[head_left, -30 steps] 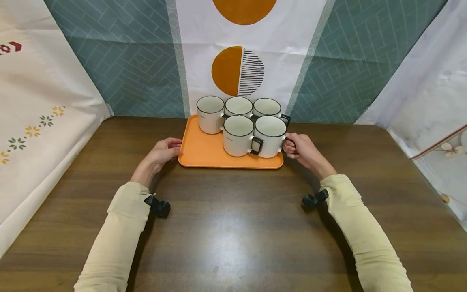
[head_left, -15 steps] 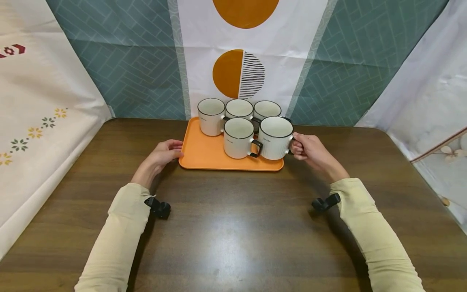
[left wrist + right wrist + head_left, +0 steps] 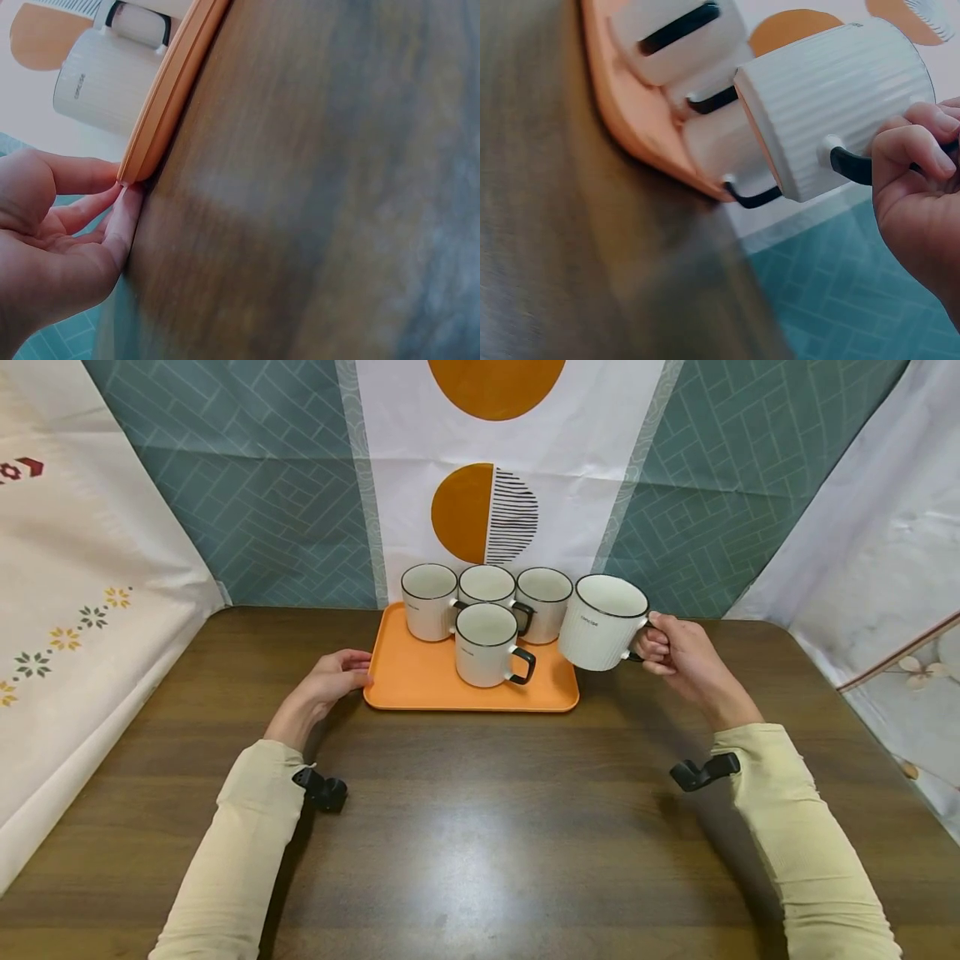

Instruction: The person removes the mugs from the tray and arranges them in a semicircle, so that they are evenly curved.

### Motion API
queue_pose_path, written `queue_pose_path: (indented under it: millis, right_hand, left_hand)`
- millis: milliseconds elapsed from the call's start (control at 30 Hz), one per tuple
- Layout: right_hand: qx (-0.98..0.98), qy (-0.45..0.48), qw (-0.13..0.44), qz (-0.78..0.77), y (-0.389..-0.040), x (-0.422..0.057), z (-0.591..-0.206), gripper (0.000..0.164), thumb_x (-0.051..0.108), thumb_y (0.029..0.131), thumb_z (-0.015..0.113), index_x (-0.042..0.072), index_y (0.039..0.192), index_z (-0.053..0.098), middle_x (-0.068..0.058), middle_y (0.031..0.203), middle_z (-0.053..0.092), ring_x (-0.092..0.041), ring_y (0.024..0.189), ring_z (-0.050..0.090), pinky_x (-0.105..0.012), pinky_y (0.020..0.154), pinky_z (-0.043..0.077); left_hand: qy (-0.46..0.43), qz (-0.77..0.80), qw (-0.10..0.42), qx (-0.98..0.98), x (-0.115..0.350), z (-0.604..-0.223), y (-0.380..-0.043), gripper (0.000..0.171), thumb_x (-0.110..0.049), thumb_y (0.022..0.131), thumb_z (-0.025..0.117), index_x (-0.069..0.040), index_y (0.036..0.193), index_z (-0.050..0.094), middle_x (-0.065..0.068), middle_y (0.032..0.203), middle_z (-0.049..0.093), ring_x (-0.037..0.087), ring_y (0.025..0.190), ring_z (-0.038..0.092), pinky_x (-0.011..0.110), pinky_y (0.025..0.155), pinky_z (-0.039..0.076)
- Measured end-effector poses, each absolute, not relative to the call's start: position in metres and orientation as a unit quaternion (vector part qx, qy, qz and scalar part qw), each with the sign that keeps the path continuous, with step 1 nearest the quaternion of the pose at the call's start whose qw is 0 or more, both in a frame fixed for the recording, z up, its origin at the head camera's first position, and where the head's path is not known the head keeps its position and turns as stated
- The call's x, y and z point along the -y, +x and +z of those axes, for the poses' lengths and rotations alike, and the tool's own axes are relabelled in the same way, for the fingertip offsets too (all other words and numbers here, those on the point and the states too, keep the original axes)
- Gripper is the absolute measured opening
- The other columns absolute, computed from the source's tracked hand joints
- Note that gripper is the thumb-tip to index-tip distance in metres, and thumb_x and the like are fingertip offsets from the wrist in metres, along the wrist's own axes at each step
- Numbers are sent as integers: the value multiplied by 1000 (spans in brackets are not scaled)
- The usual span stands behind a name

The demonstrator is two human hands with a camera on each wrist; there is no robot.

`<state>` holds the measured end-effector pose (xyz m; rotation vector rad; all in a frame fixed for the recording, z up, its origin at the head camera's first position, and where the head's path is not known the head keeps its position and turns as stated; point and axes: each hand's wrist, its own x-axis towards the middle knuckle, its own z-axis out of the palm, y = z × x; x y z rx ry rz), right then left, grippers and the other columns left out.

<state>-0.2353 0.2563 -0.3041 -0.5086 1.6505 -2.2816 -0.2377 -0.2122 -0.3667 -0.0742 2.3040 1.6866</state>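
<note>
My right hand [image 3: 686, 660] grips the black handle of a white ribbed mug [image 3: 602, 625]. This mug is lifted above the right end of an orange tray [image 3: 420, 689] and leans slightly; the right wrist view shows its ribbed side [image 3: 832, 105] and the fingers round the handle. Several similar mugs stand on the tray: a front mug [image 3: 483, 652], and behind it a back left mug [image 3: 427, 606], a back middle mug [image 3: 486, 585] and a back right mug [image 3: 551, 610]. At the tray's left edge, my left hand [image 3: 326, 685] pinches the rim between thumb and fingers.
The tray lies on a dark brown wooden table [image 3: 465, 827], near its back edge. A patterned green and white cloth [image 3: 285, 527] hangs right behind it. Pale cloths [image 3: 90, 543] close off both sides. Each wrist carries a small black camera [image 3: 321, 789].
My right hand has lifted the front right mug off the tray and moved it up and to the right. My left hand stays at the tray's edge.
</note>
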Motion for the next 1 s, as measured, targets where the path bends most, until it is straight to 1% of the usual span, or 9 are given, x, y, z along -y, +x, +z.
queue_pose_path:
  millis: [100, 267, 400, 533, 633, 733, 867, 1000]
  right_hand:
    - [-560, -182, 132, -798, -236, -263, -293, 45, 14, 107, 26, 8, 62, 26, -3, 65, 14, -13, 55, 10, -21, 45, 4]
    - [-547, -182, 103, -810, -241, -270, -275, 45, 15, 107, 28, 7, 63, 27, -3, 65, 15, -13, 55, 12, -21, 43, 7]
    - [-533, -148, 66, -830, -246, -273, -266, 45, 14, 105, 30, 8, 61, 29, -2, 64, 18, -12, 55, 16, -19, 42, 12]
    - [-519, -104, 32, -848, -252, -274, -263, 44, 15, 105, 32, 7, 62, 31, -1, 61, 25, -10, 54, 23, -17, 40, 19]
    - [-518, -75, 16, -852, -257, -273, -265, 43, 16, 105, 33, 7, 63, 32, 0, 60, 30, -10, 53, 27, -17, 40, 22]
    - [-526, -51, 10, -849, -264, -273, -270, 44, 16, 105, 33, 8, 61, 31, 1, 59, 30, -9, 51, 27, -17, 39, 20]
    - [-532, -23, 9, -846, -272, -273, -284, 45, 15, 105, 30, 9, 60, 29, 2, 58, 26, -8, 50, 26, -18, 41, 15]
    - [-552, 2, -3, -834, -278, -274, -301, 45, 16, 105, 30, 10, 61, 31, 3, 57, 28, -6, 48, 30, -18, 40, 16]
  left_hand:
    - [-25, 586, 142, -797, 212, -367, -238, 55, 5, 94, 52, 13, 143, 28, 27, 139, 37, 29, 119, 43, 24, 94, 44]
    - [-16, 584, 139, -799, 213, -367, -238, 55, 4, 94, 52, 14, 142, 29, 28, 139, 37, 28, 116, 44, 19, 85, 45]
    - [-17, 582, 141, -800, 214, -367, -239, 54, 3, 94, 51, 13, 142, 30, 28, 137, 38, 27, 114, 44, 16, 82, 44]
    - [-20, 582, 144, -800, 214, -369, -239, 53, 3, 94, 51, 13, 142, 30, 27, 136, 38, 26, 113, 44, 14, 80, 44]
    - [-16, 585, 143, -798, 214, -370, -239, 54, 4, 94, 51, 14, 142, 29, 28, 137, 38, 26, 113, 44, 15, 80, 45]
    - [-16, 587, 141, -797, 214, -370, -239, 54, 4, 94, 52, 15, 142, 28, 28, 137, 37, 27, 114, 44, 16, 83, 45]
    - [-25, 586, 144, -797, 213, -368, -239, 55, 5, 94, 53, 13, 142, 29, 28, 138, 37, 28, 116, 44, 19, 87, 46]
    - [-24, 581, 143, -801, 212, -368, -239, 54, 4, 94, 52, 13, 142, 30, 27, 138, 38, 28, 116, 44, 19, 88, 46]
